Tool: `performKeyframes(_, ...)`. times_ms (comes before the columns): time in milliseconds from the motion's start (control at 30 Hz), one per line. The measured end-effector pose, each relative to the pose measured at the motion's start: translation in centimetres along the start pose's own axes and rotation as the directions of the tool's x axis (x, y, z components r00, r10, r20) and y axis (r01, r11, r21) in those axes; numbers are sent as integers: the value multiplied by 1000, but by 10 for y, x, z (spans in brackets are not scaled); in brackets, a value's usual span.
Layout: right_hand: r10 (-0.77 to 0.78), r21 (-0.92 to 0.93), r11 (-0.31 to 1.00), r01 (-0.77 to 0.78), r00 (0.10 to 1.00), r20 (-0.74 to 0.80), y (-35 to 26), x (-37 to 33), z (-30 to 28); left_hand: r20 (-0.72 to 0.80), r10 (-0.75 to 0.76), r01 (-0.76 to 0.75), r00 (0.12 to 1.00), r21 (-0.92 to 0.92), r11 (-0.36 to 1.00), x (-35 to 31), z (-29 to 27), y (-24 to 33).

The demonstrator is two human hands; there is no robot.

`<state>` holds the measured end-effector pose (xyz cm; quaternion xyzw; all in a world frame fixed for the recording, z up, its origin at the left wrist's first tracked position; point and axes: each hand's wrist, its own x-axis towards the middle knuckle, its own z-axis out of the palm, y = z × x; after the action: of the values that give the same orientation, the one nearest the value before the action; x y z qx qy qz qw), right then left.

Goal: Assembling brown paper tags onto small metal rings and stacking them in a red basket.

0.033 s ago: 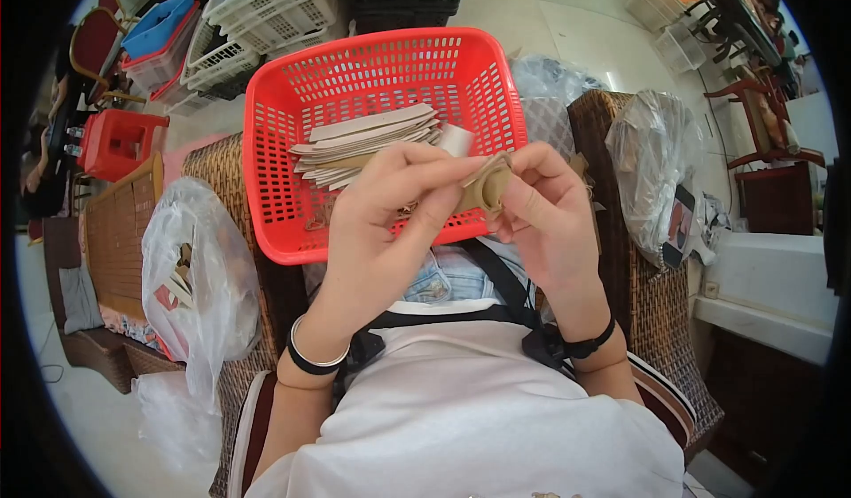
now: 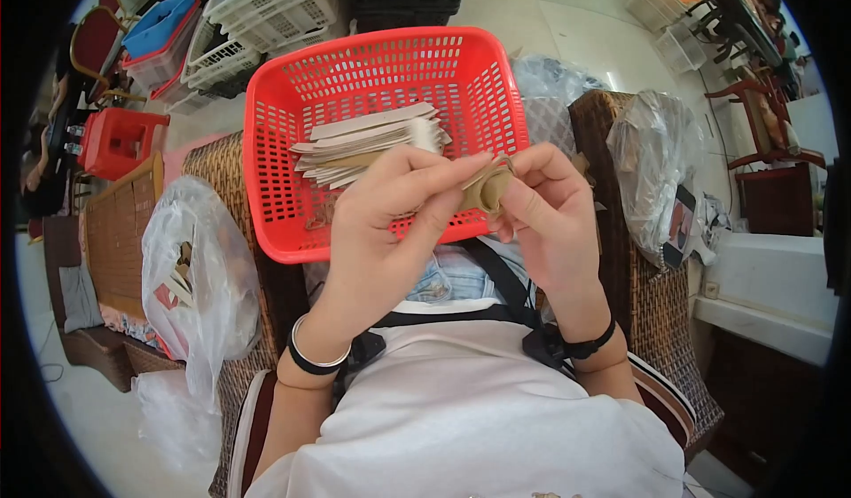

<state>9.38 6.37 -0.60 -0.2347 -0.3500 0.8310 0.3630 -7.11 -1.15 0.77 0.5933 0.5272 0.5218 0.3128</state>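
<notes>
In front of me, my left hand [image 2: 399,210] and my right hand [image 2: 554,214] meet over the near right edge of a red plastic basket [image 2: 381,47]. Both pinch a small curled piece of khaki-beige material [image 2: 490,189], which looks like a folded fabric strip; its full shape is hidden by fingers. A stack of flat, pale beige strips [image 2: 368,128] lies inside the basket, beyond my left hand. Over the stack's right end is a blurred whitish piece [image 2: 427,134]; whether it is joined to the held piece I cannot tell.
Woven rattan armrests flank me. A clear plastic bag with scraps [image 2: 199,267] hangs on the left one; another clear bag [image 2: 656,152] and a dark phone-like object [image 2: 681,219] are on the right one. Stacked white crates [image 2: 284,19] and a red stool [image 2: 122,143] stand farther off.
The whitish piece has shifted left, from beside my left fingertips to over the stack, and is blurred. My hands have barely moved and keep their pinch.
</notes>
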Motion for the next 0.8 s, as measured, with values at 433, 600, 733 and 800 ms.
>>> performKeyframes(433,-262,-429,876,220,964,-39,4,-14,25,-196,187,-123,963,298,947,-1,12,3)
performKeyframes(600,-282,-456,860,229,958,-52,-4,-4,8,-245,469,-281,849,541,792,-7,5,11)
performKeyframes(733,-364,-500,817,287,930,-60,-1,-9,8,-297,154,-140,942,67,988,-3,9,22)
performKeyframes(800,-414,-552,769,323,909,-45,1,-10,7,-173,-13,25,985,67,997,-3,10,13)
